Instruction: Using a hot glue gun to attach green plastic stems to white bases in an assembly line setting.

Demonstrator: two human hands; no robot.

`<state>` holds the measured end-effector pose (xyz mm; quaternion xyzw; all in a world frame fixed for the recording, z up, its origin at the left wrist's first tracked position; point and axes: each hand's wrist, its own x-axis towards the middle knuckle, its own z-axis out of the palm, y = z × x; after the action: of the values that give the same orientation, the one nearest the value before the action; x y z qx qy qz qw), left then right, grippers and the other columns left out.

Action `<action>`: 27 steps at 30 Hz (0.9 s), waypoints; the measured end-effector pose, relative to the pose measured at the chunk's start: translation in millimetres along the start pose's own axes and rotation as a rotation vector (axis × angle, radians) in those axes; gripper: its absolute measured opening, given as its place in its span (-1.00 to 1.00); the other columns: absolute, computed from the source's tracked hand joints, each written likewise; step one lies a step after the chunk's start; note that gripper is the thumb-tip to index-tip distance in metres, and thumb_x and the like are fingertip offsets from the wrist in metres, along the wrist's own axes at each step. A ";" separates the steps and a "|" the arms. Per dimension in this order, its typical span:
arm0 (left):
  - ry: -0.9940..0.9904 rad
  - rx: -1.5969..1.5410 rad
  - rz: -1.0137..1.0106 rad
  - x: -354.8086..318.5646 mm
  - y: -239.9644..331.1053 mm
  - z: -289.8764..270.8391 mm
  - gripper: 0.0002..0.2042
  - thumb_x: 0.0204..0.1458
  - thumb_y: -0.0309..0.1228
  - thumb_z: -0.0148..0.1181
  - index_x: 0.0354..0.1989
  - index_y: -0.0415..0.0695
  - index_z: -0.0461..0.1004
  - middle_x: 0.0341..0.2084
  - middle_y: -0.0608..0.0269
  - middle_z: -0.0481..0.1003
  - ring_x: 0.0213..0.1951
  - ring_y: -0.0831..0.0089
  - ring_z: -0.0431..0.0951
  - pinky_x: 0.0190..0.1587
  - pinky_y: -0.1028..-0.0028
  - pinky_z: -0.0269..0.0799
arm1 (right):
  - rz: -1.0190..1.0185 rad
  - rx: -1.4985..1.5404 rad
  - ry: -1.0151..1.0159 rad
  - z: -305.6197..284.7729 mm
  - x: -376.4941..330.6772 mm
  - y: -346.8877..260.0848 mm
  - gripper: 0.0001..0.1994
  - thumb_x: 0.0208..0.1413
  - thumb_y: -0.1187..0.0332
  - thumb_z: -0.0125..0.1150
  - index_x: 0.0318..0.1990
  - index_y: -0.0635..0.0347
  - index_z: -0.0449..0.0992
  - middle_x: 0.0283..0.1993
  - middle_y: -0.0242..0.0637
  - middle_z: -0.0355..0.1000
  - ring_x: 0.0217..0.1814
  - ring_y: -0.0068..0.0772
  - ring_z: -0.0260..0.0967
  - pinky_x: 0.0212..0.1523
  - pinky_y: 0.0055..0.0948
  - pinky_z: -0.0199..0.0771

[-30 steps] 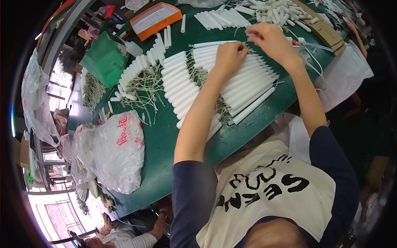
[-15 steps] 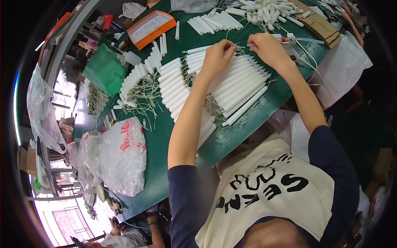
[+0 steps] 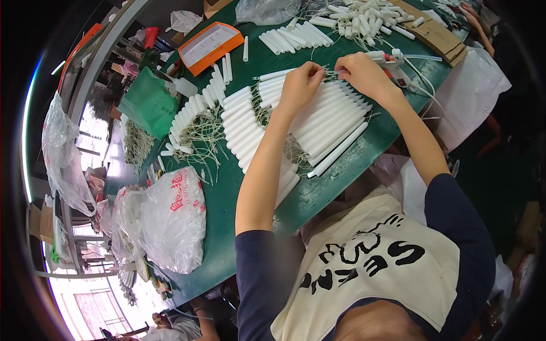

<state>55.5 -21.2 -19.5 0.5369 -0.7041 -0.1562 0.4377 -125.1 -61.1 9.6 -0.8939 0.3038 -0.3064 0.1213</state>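
Observation:
Rows of slim white tubes (image 3: 330, 126) with thin pale wires at their ends lie side by side on the green table. Over the far end of these rows my left hand (image 3: 301, 85) is closed in a pinch. My right hand (image 3: 362, 72), a short way to the right, has its fingertips pressed together too. Thin wire ends (image 3: 330, 74) show between the two hands; what each pinch holds is too small to make out. A white glue gun (image 3: 389, 58) with a clear tube and a cable lies just beyond my right hand.
An orange-rimmed box (image 3: 210, 47), a green bag (image 3: 149, 101) and a clear plastic bag (image 3: 170, 221) stand left on the table (image 3: 219, 227). More wired tubes (image 3: 193, 116) lie left, with a heap of tubes (image 3: 369, 20) and flat cardboard (image 3: 438, 34) at the far right.
My right hand has come slightly nearer and left, closer to my left hand, which stays pinched over the tubes. The whole view has shifted a little.

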 end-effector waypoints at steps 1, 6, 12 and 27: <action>-0.018 0.005 -0.010 -0.1 0.5 -0.9 -0.81 0.01 -0.39 0.08 -0.34 -0.31 0.44 -0.50 0.12 0.52 -0.40 0.37 0.52 -0.28 0.47 0.41 | 0.000 -0.001 0.002 -0.4 0.0 0.5 -0.89 -0.17 0.52 0.18 -0.43 0.36 0.47 -0.43 -0.05 0.44 -0.35 -0.08 0.40 -0.28 -0.30 0.38; -0.049 0.008 -0.038 0.6 5.9 -3.4 -0.80 0.04 -0.40 0.05 -0.33 -0.33 0.42 -0.48 0.18 0.52 -0.40 0.48 0.49 -0.26 0.50 0.41 | 0.013 -0.061 0.040 -0.8 0.4 4.5 -0.90 -0.17 0.52 0.18 -0.44 0.35 0.47 -0.43 -0.06 0.44 -0.33 -0.06 0.40 -0.28 -0.28 0.37; -0.051 -0.003 -0.034 -0.1 5.4 -3.3 -0.80 0.04 -0.40 0.04 -0.33 -0.33 0.42 -0.48 0.19 0.52 -0.40 0.49 0.48 -0.27 0.50 0.41 | -0.007 -0.009 0.064 -3.4 0.7 4.3 -0.89 -0.17 0.52 0.18 -0.42 0.36 0.47 -0.44 -0.05 0.44 -0.36 -0.08 0.40 -0.29 -0.31 0.38; -0.068 -0.050 -0.039 -3.6 9.4 -3.6 -0.82 0.03 -0.42 0.05 -0.30 -0.30 0.41 -0.49 0.19 0.51 -0.38 0.50 0.48 -0.25 0.52 0.39 | -0.003 0.101 0.026 1.0 1.2 2.4 -0.90 -0.16 0.50 0.14 -0.44 0.33 0.46 -0.45 -0.06 0.44 -0.34 -0.06 0.40 -0.26 -0.26 0.39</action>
<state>52.7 -13.5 -12.6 0.5339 -0.7038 -0.2005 0.4236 -124.9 -63.7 8.5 -0.8830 0.2884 -0.3331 0.1620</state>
